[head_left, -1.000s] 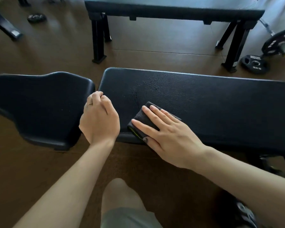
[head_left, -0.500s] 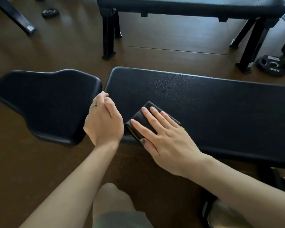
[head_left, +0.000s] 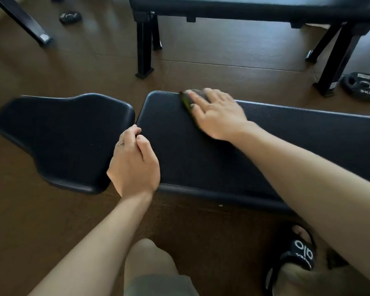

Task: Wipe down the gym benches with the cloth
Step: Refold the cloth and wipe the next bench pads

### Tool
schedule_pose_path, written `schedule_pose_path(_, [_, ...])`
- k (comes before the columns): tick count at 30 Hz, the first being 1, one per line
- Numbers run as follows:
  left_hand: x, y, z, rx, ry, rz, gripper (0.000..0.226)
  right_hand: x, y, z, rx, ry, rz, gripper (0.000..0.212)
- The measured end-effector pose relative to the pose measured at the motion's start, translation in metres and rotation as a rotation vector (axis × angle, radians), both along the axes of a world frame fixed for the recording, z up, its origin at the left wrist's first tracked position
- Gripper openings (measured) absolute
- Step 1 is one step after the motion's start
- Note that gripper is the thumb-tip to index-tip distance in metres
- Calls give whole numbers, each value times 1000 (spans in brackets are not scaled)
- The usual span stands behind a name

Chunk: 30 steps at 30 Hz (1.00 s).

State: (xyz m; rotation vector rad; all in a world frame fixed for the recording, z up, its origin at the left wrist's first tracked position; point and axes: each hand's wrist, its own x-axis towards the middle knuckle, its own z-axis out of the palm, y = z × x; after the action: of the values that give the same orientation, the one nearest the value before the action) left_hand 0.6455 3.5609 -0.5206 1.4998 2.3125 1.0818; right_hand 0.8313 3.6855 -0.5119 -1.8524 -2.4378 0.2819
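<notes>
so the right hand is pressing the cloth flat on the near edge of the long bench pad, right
Not quite: the head view shows the right hand pressing the cloth flat at the far edge of the long bench pad, not the near edge.

A 5 kg weight plate (head_left: pixel 361 86) lies on the brown floor (head_left: pixel 51 210); a small plate (head_left: pixel 69 17) far left.
</notes>
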Motion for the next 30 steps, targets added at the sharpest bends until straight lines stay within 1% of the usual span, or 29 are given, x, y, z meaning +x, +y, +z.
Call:
schedule_pose_path(3, [0,1,-2,1,-6,6,54,45,-13,-3,18,3,-141,56])
schedule_pose_path(5, [0,1,-4,0,9,7,52,60,-31,-5,5,17,-209,56])
schedule_pose_path(9, [4,4,-7,-2,41,-1,49,48,-35,-4,-69,-11,-295,56])
schedule_pose_path(11, [4,5,-7,-3,57,5,46,20,-24,-2,-58,-15,-251,57])
schedule_pose_path(16, [2,4,-6,-19,73,0,45,-75,-19,-2,-6,16,20,57])
schedule_pose_path(18, [2,4,-5,-30,78,1,45,-83,-21,-1,-19,32,96,56])
schedule_pose_path(21, [0,2,-5,-30,65,-9,45,-46,-22,-1,-25,17,133,56])
schedule_pose_path(23, [0,2,-6,-27,61,-1,46,-1,-19,-1,-25,-11,62,56])
schedule_pose_path(26, [2,2,-7,-20,59,6,48,51,-17,-1,-32,-30,-131,57])
schedule_pose_path(28, [3,5,-7,-9,58,4,48,51,-14,-4,-15,-57,-213,59])
schedule_pose_path(30, [3,5,-8,-7,64,6,48,23,-7,-3,-7,-68,-235,62])
